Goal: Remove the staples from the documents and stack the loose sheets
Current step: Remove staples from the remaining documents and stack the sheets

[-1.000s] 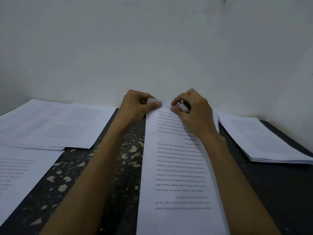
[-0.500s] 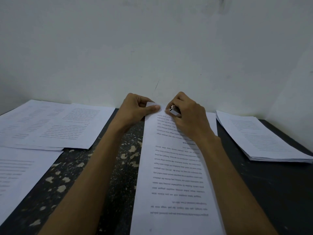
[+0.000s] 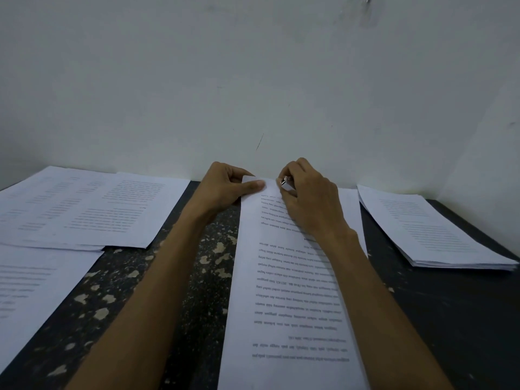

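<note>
Left hand (image 3: 225, 188) pinches the far left corner of the document (image 3: 289, 305), thumb on top; right hand (image 3: 312, 201) is curled round a small metal tool (image 3: 287, 183), tip at the far edge just beside the left thumb. Document lies flat mid-surface (image 3: 174, 291), long side running toward the viewer, far end at the wall (image 3: 253, 80). Thick stack (image 3: 430, 229) sits well apart on the right, spread sheets (image 3: 90, 209) on the left.

document (image 3: 292, 305): cut by bottom edge | print: unreadable | metal tool (image 3: 286, 183): mostly hidden
</note>
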